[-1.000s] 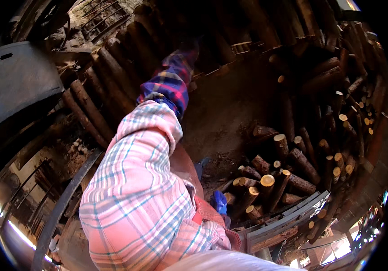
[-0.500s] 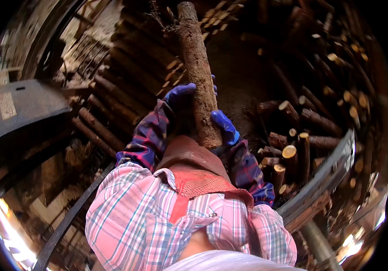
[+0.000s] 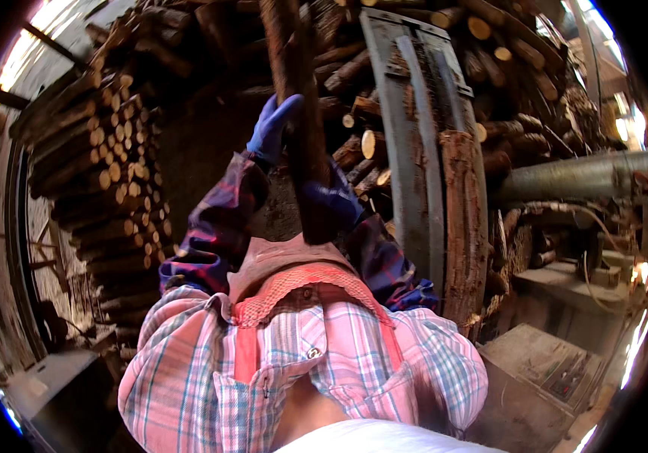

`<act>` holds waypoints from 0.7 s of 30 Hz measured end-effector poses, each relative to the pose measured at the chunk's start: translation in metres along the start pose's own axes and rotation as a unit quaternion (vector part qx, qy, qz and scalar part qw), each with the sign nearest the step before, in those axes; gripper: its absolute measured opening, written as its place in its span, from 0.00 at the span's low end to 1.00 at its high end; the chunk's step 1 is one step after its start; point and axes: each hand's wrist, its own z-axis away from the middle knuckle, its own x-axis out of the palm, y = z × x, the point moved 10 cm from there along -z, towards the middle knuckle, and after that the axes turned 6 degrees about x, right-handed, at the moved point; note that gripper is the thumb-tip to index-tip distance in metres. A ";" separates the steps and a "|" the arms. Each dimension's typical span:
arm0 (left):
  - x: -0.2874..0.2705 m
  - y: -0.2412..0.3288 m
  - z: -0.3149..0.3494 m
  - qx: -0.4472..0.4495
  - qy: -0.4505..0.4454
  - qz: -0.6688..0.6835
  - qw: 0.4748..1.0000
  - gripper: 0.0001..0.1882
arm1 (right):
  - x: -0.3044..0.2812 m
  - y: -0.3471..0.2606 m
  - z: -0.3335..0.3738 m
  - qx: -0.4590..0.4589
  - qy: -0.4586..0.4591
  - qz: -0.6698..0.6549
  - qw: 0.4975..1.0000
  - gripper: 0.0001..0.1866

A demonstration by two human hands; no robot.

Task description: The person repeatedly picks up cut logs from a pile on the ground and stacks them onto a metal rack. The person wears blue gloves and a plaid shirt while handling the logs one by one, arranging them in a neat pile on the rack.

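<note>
Both of my hands wear blue-purple gloves and hold one long, bark-covered log [image 3: 287, 57], which points away from my body and runs past the top edge of the view. My left hand [image 3: 271, 128] presses against its left side, thumb along the bark, with some fingers hidden behind it. Lower down, my right hand [image 3: 335, 198] grips the log's right side close to its near end. That near end sits just in front of my reddish-brown apron [image 3: 293, 253]. To the right, a second log [image 3: 463, 219] lies lengthwise along a grey metal trough [image 3: 403, 113].
Stacked logs [image 3: 120, 151] with pale cut ends stand at the left. Loose logs [image 3: 369, 143] are heaped behind the trough. A metal cylinder [image 3: 580, 177] extends at the right, above a flat metal box [image 3: 543, 362]. A dark box [image 3: 56, 377] is at lower left.
My view and body have turned to the right, so the trough now stands close on my right and the stacked logs on my left. The log has stayed in both hands.
</note>
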 end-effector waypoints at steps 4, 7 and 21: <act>0.049 0.013 -0.028 0.034 0.029 -0.150 0.988 0.35 | -0.043 -0.150 0.000 -0.188 0.145 0.193 0.952 0.31; 0.041 -0.017 -0.019 -0.037 0.041 -0.179 0.982 0.35 | -0.084 -0.284 -0.002 -0.284 0.311 0.469 0.776 0.29; -0.198 -0.043 0.196 -0.229 0.279 -0.190 0.913 0.26 | -0.270 -0.259 -0.021 -0.281 0.203 0.817 0.461 0.30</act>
